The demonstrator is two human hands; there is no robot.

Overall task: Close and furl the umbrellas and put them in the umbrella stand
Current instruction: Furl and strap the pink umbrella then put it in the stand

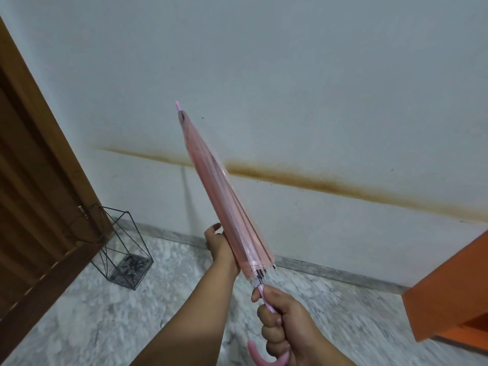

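A pink umbrella (224, 194) is folded shut and points up and to the left, its tip near the wall. My right hand (280, 323) grips its pink shaft just above the curved handle. My left hand (219, 244) lies against the lower left side of the canopy, palm to the fabric, fingers behind it and mostly hidden. A black wire umbrella stand (121, 244) with a dark base stands on the floor at the left, next to the door, with nothing in it.
A brown wooden door (39, 194) fills the left edge. A white wall with a rusty stain runs behind. An orange cabinet corner (449, 289) juts in at the right. The floor (132, 326) is grey marble.
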